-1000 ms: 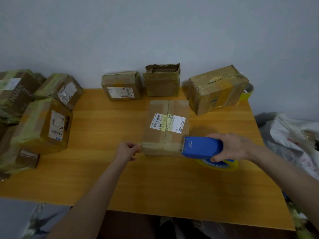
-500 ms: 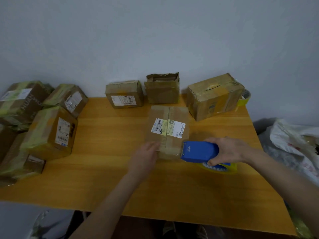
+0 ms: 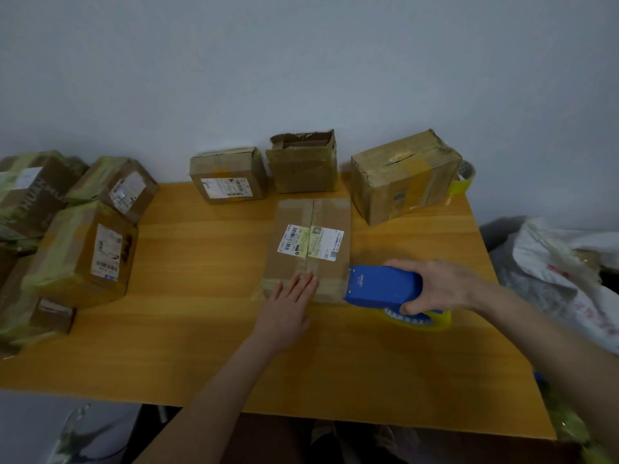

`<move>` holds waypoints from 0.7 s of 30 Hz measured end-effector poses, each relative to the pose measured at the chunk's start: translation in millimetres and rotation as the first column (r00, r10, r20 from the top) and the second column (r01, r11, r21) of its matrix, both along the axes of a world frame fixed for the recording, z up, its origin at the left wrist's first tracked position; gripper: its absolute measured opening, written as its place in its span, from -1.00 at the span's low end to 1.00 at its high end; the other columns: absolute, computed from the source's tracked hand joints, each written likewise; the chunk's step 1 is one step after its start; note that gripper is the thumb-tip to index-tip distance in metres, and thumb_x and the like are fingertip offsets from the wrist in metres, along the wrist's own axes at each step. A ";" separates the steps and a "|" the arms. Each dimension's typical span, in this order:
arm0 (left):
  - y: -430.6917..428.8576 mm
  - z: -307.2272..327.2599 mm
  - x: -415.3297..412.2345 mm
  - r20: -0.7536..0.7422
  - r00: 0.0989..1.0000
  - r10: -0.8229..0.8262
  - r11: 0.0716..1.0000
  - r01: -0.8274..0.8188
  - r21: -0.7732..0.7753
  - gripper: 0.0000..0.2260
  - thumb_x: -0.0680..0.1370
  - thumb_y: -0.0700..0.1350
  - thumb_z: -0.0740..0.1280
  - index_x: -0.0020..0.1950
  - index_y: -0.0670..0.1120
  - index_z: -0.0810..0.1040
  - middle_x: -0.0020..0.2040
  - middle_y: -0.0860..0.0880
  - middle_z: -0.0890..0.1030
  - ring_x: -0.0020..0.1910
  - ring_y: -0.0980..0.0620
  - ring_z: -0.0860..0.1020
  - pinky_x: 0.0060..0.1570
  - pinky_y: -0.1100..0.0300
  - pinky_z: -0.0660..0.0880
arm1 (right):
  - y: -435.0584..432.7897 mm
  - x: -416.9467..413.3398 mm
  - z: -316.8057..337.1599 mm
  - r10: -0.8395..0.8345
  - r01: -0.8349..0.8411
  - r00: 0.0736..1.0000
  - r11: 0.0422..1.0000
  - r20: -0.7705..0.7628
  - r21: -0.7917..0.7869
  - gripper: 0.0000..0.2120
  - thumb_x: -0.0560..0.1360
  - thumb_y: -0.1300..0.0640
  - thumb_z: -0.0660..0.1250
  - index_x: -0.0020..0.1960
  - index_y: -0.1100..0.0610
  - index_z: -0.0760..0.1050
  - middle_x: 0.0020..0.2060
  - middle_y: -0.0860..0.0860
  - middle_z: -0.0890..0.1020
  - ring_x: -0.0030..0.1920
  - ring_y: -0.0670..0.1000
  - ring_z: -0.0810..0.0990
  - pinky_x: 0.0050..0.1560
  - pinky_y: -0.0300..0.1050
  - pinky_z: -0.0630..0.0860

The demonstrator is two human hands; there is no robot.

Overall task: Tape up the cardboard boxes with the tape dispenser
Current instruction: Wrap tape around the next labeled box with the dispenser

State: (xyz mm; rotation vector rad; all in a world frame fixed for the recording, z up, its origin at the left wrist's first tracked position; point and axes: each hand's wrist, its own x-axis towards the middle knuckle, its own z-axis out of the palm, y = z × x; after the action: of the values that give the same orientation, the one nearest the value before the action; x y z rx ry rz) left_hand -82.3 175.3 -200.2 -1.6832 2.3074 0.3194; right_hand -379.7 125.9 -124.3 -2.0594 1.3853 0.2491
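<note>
A flat cardboard box (image 3: pixel 311 226) with a white and yellow shipping label lies in the middle of the wooden table (image 3: pixel 207 346). My left hand (image 3: pixel 288 306) lies flat on the box's near edge, fingers straight, pressing on the tape there. My right hand (image 3: pixel 438 286) grips a blue tape dispenser (image 3: pixel 382 285) with a yellow tape roll under it, its front end touching the box's near right corner.
Three cardboard boxes stand along the wall: a labelled one (image 3: pixel 227 175), an open-topped one (image 3: pixel 303 162), and a larger one (image 3: pixel 405 175). A tape roll (image 3: pixel 464 177) sits behind the larger box. Several taped boxes (image 3: pixel 80 249) pile up at the left. Plastic bags (image 3: pixel 562 272) lie beyond the right edge.
My left hand moved from the box's near left corner to its near edge and flattened onto the tape. The dispenser stays at the near right corner.
</note>
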 end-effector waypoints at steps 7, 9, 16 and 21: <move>2.0 -0.7 -0.9 0.009 1.000 -0.024 1.000 0.024 -0.011 -0.29 0.64 0.13 0.10 0.45 -0.02 -0.42 0.47 0.07 -0.38 0.54 -0.01 -0.26 0.48 0.01 -0.24 | 2.4 -33.9 -3.2 -0.057 0.058 0.998 0.998 -0.037 0.020 -0.22 0.35 -0.12 0.47 0.45 -0.32 0.14 0.11 -0.18 0.51 0.09 -0.03 0.51 0.11 0.02 0.52; 1.7 2.7 -4.7 0.035 0.999 -0.005 1.000 0.005 -0.004 -0.27 0.63 0.15 0.10 0.50 -0.04 -0.38 0.48 0.05 -0.38 0.54 -0.04 -0.26 0.48 -0.02 -0.24 | 2.8 -30.3 -4.4 -0.036 0.036 0.998 0.999 -0.043 0.006 -0.25 0.35 -0.12 0.46 0.43 -0.32 0.17 0.11 -0.18 0.53 0.06 -0.05 0.51 0.06 0.01 0.54; 6.2 5.9 -50.2 0.012 0.998 -0.065 0.997 0.065 -0.034 -0.17 0.58 0.16 0.20 0.52 -0.02 -0.38 0.53 -0.02 -0.37 0.52 -0.06 -0.31 0.52 -0.07 -0.18 | 3.6 -24.3 -4.9 0.023 -0.030 0.991 0.998 -0.132 -0.051 -0.27 0.38 -0.12 0.43 0.47 -0.20 0.21 0.09 -0.11 0.55 0.02 -0.03 0.51 -0.13 -0.12 0.49; 4.6 -4.1 -42.2 0.019 0.995 -0.098 0.994 0.099 -0.038 -0.16 0.57 0.15 0.23 0.49 0.05 -0.41 0.55 0.01 -0.33 0.54 -0.04 -0.27 0.52 -0.05 -0.18 | 7.1 -33.1 -4.9 -0.026 0.025 0.993 1.000 -0.111 -0.006 -0.21 0.38 -0.10 0.45 0.50 -0.25 0.13 0.10 -0.12 0.51 0.05 -0.04 0.48 -0.04 -0.08 0.51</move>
State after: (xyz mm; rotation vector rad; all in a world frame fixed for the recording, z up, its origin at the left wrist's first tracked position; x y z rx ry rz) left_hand -124.5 179.9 -204.3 -1.5764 2.3895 0.2400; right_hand -412.8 133.0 -129.2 -2.0571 1.4783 0.3552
